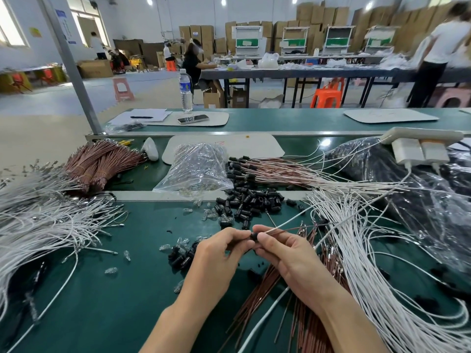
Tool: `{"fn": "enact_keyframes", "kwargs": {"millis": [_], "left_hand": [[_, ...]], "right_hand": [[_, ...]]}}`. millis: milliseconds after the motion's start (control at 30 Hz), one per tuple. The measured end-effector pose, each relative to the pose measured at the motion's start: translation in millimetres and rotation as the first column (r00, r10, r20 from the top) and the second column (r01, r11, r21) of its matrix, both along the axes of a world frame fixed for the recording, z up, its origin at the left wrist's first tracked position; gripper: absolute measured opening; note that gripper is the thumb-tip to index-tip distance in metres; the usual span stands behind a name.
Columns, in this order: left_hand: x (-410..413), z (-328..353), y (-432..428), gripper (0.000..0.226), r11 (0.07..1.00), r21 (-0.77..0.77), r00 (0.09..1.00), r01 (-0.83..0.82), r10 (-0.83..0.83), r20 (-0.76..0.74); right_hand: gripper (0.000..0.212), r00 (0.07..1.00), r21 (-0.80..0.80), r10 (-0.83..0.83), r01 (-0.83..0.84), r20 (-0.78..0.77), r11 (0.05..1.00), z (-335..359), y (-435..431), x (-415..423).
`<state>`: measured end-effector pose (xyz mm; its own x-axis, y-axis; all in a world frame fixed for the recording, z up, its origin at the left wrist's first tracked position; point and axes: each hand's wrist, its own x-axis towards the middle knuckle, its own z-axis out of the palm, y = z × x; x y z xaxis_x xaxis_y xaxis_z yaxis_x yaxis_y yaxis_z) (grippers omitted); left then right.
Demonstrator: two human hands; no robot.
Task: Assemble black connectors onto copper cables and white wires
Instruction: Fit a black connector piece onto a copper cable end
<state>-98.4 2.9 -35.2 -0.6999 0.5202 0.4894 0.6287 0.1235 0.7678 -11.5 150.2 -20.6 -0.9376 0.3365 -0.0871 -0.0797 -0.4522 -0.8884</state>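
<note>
Black connector [253,237], left hand [216,256] pinching it, right hand [290,258] pinching wire [280,226]

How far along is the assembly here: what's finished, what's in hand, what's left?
Done: a batch of finished assemblies with connectors fitted lies behind the loose connectors. In hand: the left hand and right hand pinch one connector with a white wire leading from it. Left: plenty; bundled copper cables and heaps of white wires lack connectors.

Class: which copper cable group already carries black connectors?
The fanned group right of the clear bag; the banded bundle at left has none visible.
</note>
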Motion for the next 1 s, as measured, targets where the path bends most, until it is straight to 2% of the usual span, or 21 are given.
{"fn": "enact_keyframes", "kwargs": {"millis": [133,267,400,600,767,867,1000], "left_hand": [[0,2,1,0.028,1.000,0.014,1.000,-0.025,0.026,-0.005],[2,2,3,0.023,0.999,0.005,0.996,-0.049,0.049,-0.071],[9,0,8,0.022,0.995,-0.102,0.997,-0.015,0.007,-0.082],[8,-1,11,0.007,0.994,-0.110,0.998,-0.023,0.017,-0.053],[8,-4,11,0.009,0.994,-0.106,0.998,-0.033,0.026,-0.066],[8,-4,12,0.007,0.997,-0.069,0.999,-0.032,0.031,-0.012],[6,-2,10,0.010,0.996,-0.050,0.997,-0.068,0.070,0.031]], "right_hand": [[0.028,1.000,-0.036,-0.005,0.005,-0.008,0.999,1,-2,0],[0.022,0.989,-0.070,-0.151,0.150,0.003,0.986,3,-6,-1],[0.026,0.983,0.023,-0.182,0.182,0.004,0.983,4,-11,-1],[0.020,0.972,0.146,-0.228,0.219,0.053,0.965,3,-13,-3],[0.018,0.936,0.115,-0.342,0.332,0.088,0.936,1,-15,-7],[0.018,0.947,0.063,-0.317,0.313,0.059,0.948,2,-16,-6],[0.031,0.975,0.000,-0.224,0.224,-0.010,0.975,2,-21,-6]]}}
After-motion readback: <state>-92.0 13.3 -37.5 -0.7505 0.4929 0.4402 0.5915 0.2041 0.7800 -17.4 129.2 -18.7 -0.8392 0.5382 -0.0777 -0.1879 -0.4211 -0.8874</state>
